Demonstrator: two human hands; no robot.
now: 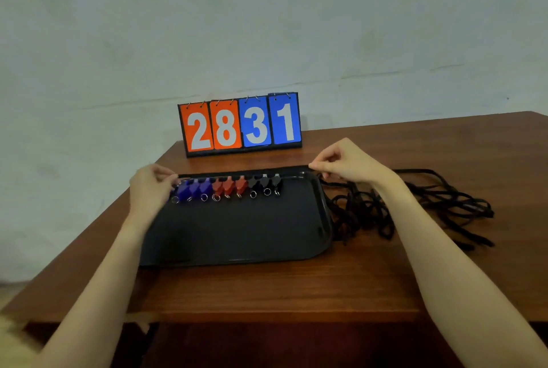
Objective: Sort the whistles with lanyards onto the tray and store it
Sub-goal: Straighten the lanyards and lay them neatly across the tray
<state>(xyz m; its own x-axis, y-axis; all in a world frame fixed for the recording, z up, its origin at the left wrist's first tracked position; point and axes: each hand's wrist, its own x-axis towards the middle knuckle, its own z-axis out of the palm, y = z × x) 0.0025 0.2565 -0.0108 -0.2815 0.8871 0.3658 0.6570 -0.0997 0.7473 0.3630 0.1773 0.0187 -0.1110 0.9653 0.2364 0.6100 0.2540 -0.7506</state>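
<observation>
The left hand (152, 186) rests at the far left corner of the black tray (237, 234), its fingers curled and pinched on the left end of a black cord (243, 173) that runs along the tray's far rim. The tray lies flat on the brown wooden surface (267, 287), toward its left and middle, its long side running left to right.

Along the far rim of the tray stands a row of nine whistles, sorted by colour. From the left come three blue whistles (192, 189), then three red whistles (229, 186), then three black whistles (264, 182). Each has a small metal ring (204, 197) at its near end, lying on the tray floor. The rest of the tray floor is bare.

Behind the tray, at the far edge of the surface, stands a flip scoreboard (240, 124) showing 28 on orange cards and 31 on blue cards.

The right hand (345, 164) hovers over the far right corner of the tray, thumb and forefinger pinched on the right end of the same cord, the other fingers folded in. Whether the cord passes through the whistles cannot be told.

To the right of the tray, on the surface, lies a loose tangle of black lanyards (415, 207), just beside the tray's right rim and spreading toward the right edge.
</observation>
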